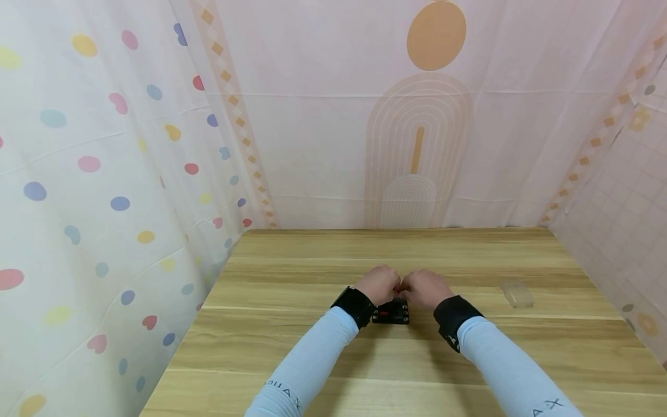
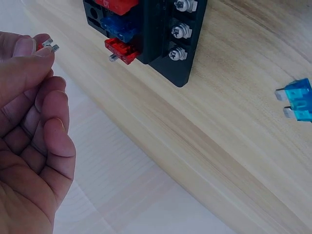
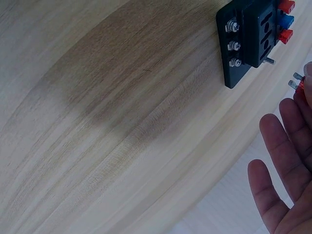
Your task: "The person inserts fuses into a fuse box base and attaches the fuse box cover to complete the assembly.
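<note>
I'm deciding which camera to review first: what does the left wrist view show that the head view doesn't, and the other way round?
Only the left wrist view: a loose blue fuse on the wooden table, and clear prongs on the red fuse pinched by the left hand.

Only the head view: the right hand, a translucent object to its right, and the spotted curtain.

Both: the left hand, the black fuse block and the wooden table.

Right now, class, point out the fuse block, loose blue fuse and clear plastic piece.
Fuse block (image 3: 252, 41), right wrist view: raised housing.
Loose blue fuse (image 2: 300, 99), left wrist view: plastic body.
Clear plastic piece (image 1: 517, 294), head view: upper face.
</note>
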{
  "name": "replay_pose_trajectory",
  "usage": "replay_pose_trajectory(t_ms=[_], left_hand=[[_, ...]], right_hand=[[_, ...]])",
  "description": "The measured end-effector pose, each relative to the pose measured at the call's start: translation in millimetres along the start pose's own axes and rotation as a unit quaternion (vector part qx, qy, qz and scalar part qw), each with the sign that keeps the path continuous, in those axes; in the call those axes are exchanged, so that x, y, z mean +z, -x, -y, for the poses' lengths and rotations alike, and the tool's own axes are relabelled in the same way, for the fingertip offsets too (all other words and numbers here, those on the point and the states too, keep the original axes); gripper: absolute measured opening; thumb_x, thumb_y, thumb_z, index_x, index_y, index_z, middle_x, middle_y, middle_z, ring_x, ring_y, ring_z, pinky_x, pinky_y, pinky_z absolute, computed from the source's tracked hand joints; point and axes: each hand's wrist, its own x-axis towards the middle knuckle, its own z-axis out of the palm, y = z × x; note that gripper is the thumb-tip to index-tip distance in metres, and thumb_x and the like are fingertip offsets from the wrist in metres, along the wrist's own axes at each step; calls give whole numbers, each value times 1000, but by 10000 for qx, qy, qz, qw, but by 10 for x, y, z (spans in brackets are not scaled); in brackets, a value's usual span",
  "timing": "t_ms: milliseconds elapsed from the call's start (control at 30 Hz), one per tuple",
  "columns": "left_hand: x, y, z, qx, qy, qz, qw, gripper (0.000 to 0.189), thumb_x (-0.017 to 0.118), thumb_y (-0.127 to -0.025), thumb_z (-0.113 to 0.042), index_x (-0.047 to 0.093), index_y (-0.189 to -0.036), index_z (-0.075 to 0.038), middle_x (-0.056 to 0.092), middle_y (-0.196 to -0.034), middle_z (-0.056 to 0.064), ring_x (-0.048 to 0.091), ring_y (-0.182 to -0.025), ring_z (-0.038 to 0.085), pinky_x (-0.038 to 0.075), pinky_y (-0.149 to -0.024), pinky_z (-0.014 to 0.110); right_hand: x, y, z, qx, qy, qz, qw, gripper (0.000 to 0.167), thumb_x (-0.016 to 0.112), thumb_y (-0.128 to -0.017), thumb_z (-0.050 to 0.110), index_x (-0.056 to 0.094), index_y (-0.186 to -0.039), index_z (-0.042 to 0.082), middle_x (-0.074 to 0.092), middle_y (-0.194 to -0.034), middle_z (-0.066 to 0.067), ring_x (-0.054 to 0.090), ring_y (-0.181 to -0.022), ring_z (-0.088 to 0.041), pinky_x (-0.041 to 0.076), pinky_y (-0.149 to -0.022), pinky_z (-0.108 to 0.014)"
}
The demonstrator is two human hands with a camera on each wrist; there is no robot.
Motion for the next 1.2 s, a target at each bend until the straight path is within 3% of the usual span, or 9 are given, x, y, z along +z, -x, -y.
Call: replay_pose_trajectory(t_ms=[267,533,900,1200], left_hand=[[-19,17,9,27,-8,24,10000,12,75,-90,-16,77,-78,-12,62,-67,-9,48,-58,3,42,-58,15],[-13,62,87,-148,190,207,9995,25,73,-88,-10,64,-64,-13,46,-56,-10,38,-51,5,33,-49,19],[-17,135,179,-377,296,414,9980,14,76,-88,-20,74,-78,-10,64,-70,-6,52,-60,6,44,-59,20],[13,211,224,-531,424,665,9955,26,82,-82,-34,77,-84,-9,72,-85,-1,61,-70,8,50,-67,22]], right_hand=[[-20,1,19,-2,-51,34,10000,7,71,-91,16,77,-88,15,67,-80,7,53,-66,-10,47,-62,-32],[-31,15,39,87,-21,55,9999,7,72,-91,15,77,-87,12,69,-81,4,60,-72,-11,52,-67,-35],[-36,3,57,111,66,129,9998,7,72,-91,16,78,-88,13,69,-81,4,58,-71,-11,52,-67,-34],[-15,-10,76,171,112,208,9996,7,72,-91,19,78,-88,15,69,-81,5,57,-69,-9,51,-64,-33]])
